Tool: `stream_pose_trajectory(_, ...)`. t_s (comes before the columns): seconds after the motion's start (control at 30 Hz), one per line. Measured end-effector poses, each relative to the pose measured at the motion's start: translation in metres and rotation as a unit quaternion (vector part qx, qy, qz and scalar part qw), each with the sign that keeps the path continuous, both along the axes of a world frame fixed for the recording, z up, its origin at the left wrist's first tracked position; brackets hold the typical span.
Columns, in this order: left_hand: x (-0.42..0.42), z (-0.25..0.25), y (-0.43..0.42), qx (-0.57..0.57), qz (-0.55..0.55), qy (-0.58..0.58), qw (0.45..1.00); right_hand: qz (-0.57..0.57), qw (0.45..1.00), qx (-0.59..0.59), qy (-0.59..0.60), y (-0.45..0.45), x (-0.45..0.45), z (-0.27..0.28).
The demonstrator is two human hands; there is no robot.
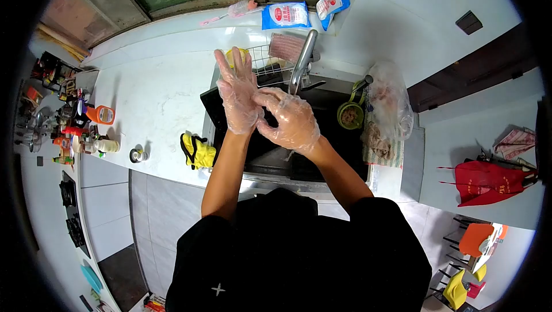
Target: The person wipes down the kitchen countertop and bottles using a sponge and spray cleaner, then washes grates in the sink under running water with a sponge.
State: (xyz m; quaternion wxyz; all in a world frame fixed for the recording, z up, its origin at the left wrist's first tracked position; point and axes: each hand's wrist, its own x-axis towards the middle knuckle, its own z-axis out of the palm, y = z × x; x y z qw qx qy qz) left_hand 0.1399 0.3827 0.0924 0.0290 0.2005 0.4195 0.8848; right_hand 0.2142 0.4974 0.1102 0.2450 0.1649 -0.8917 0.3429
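Both hands wear thin, clear disposable plastic gloves and are held up above the dark sink [270, 165]. My left hand [237, 98] points away from me with its fingers stretched out, holding nothing. Across from it, my right hand [293, 121] has its thumb and fingers curled against the base of the left hand, pinching the plastic glove there. The metal faucet [303, 59] rises just beyond the right hand. Behind the fingers stands a wire rack [262, 59] with a pink cloth [286, 47] on it.
Yellow-and-black gloves [198, 151] lie left of the sink, near a small tin [137, 155]. A green pot [349, 115] sits at the sink's right, beside a plastic bag [391, 96]. Blue-and-white packets [286, 15] stand on the ledge. An orange-labelled bottle [102, 115] is on the left counter.
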Motion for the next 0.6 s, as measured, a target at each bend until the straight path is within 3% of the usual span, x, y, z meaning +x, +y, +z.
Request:
stream_pose_trajectory(0.07,-0.003,0.006,0.005,-0.018,0.003,0.041,0.999,-0.002,0.998,0.035,0.051,-0.001,-0.007,-0.003)
stream_pose_trajectory(0.17,-0.006,0.011,0.008,-0.057,0.005,0.076,0.995,-0.027,0.994,0.098,0.027,-0.005,-0.013,0.002)
stream_pose_trajectory(0.33,-0.023,0.025,0.009,-0.06,0.057,0.17,0.982,0.075,0.993,0.092,0.015,-0.003,-0.017,-0.021)
stream_pose_trajectory(0.43,-0.019,0.049,0.002,-0.105,0.062,0.196,0.973,0.087,0.992,0.059,0.069,-0.004,-0.015,-0.031)
stream_pose_trajectory(0.47,-0.024,0.05,0.004,-0.094,0.07,0.186,0.976,0.104,0.992,0.037,0.053,-0.005,-0.016,-0.03)
stream_pose_trajectory(0.53,-0.037,0.03,0.004,0.016,-0.054,0.131,0.99,0.137,0.99,-0.007,0.023,-0.005,-0.019,-0.028)
stream_pose_trajectory(0.57,-0.041,0.021,0.003,0.072,-0.115,0.104,0.985,0.182,0.976,-0.109,-0.041,-0.004,-0.022,-0.031)
stream_pose_trajectory(0.6,-0.023,0.045,0.007,0.098,-0.077,0.046,0.991,0.225,0.946,-0.209,-0.103,-0.002,-0.024,-0.036)
